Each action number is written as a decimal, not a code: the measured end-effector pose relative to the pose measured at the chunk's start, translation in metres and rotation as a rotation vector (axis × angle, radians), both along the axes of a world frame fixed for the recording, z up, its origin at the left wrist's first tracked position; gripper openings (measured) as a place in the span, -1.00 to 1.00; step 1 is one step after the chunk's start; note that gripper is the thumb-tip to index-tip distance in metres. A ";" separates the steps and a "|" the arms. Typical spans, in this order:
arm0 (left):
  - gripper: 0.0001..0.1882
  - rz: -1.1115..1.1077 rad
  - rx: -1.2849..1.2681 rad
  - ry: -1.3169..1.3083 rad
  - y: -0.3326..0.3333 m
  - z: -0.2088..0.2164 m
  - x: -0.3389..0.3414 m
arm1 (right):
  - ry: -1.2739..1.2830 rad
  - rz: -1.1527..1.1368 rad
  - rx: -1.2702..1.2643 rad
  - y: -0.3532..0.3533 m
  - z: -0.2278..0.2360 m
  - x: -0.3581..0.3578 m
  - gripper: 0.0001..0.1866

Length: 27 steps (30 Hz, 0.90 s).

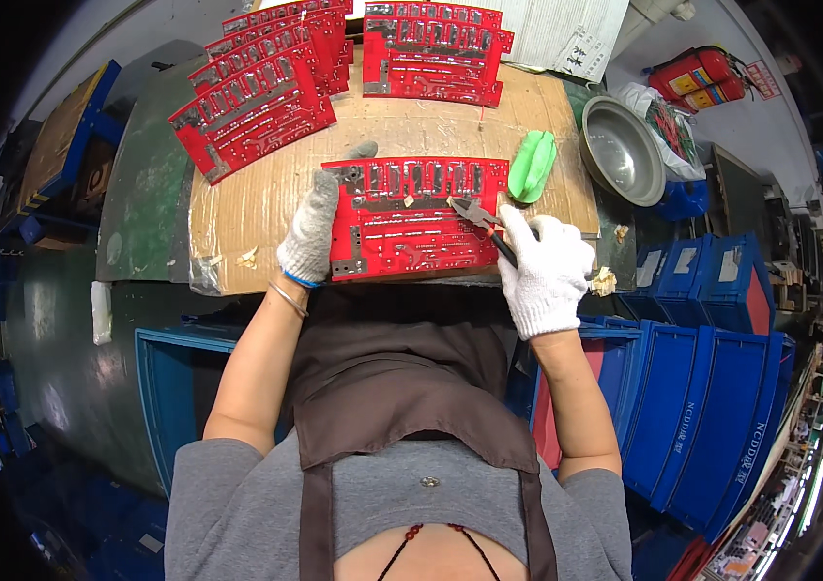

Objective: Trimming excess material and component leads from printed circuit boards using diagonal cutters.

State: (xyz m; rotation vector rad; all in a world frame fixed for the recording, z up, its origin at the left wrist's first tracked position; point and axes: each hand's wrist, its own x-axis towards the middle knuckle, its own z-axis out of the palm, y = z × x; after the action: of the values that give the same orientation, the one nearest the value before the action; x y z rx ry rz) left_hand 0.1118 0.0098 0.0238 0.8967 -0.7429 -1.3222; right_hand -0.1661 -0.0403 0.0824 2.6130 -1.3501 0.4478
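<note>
A red circuit board (pixel 411 254) lies in front of me, its solder side up, at the near edge of the cardboard-covered bench. Wearing a grey-white glove, my left hand (pixel 313 229) grips the board by its left edge. My right hand (pixel 545 266), in a white knitted glove, is closed round a pair of pliers (pixel 477 214) with dark handles. The pliers' jaws touch or hover just over the board's upper middle, beside small tan bits (pixel 409 201). I cannot tell whether the jaws hold anything.
More red boards (pixel 255 114) overlap at the back left, and another board (pixel 433 53) lies at the back. A green object (pixel 532 167) and a metal bowl (pixel 622 150) sit to the right. Blue crates (pixel 668 416) stand right of me. Fire extinguishers (pixel 702 77) are beyond the bench.
</note>
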 end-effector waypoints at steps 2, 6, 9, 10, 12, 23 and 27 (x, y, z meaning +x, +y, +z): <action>-0.05 -0.002 0.000 0.009 -0.001 -0.002 0.001 | -0.006 0.004 -0.006 0.000 -0.006 0.001 -0.29; -0.07 0.003 -0.007 0.009 -0.001 -0.003 0.000 | -0.062 0.049 -0.030 -0.006 -0.017 -0.006 -0.27; -0.09 0.007 -0.014 -0.001 -0.001 -0.003 0.000 | -0.118 0.084 -0.073 -0.006 -0.024 -0.009 -0.25; -0.09 0.007 -0.015 -0.002 -0.001 -0.003 0.000 | -0.141 0.097 -0.084 -0.006 -0.025 -0.009 -0.25; -0.11 0.026 -0.003 0.002 -0.002 -0.001 -0.001 | -0.164 0.109 -0.094 -0.007 -0.030 -0.011 -0.25; -0.08 0.008 -0.015 0.053 -0.001 0.002 -0.003 | -0.112 -0.027 -0.087 0.001 -0.021 -0.011 -0.27; -0.07 0.019 -0.010 0.032 -0.002 0.000 -0.002 | -0.100 -0.018 -0.079 -0.003 -0.015 -0.004 -0.28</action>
State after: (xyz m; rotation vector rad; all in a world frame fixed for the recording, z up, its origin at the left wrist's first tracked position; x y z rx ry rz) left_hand 0.1102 0.0081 0.0235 0.8711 -0.7141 -1.3125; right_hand -0.1704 -0.0436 0.0674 2.5430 -1.3551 0.6237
